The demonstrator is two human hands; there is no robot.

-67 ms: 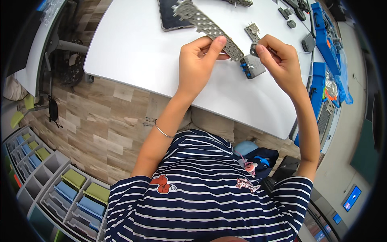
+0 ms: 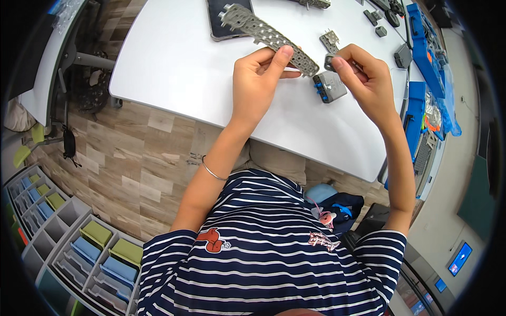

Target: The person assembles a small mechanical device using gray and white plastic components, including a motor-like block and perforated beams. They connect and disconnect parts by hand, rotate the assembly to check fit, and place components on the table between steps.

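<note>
A long grey perforated plate (image 2: 269, 36), studded with pegs along its edges, slants over the white table. My left hand (image 2: 257, 79) is closed on its lower part, thumb on top. Between thumb and fingers of my right hand (image 2: 363, 79) is a small dark grey connector piece (image 2: 329, 61), close to the plate's right end. I cannot tell whether the two parts touch. Just below them a grey motor block (image 2: 330, 87) with blue pegs rests on the table. Behind the connector lies a short grey perforated piece (image 2: 330, 40).
A dark tablet (image 2: 227, 23) lies at the far left of the white table (image 2: 174, 68). Grey blocks and a black wheel (image 2: 391, 19) are at the far right. Blue cases (image 2: 416, 105) with parts line the right side. Storage bins (image 2: 105, 263) stand at lower left.
The plate in my left hand has shifted slightly left and tilted flatter. My right hand, with the connector, has moved a little to the left.
</note>
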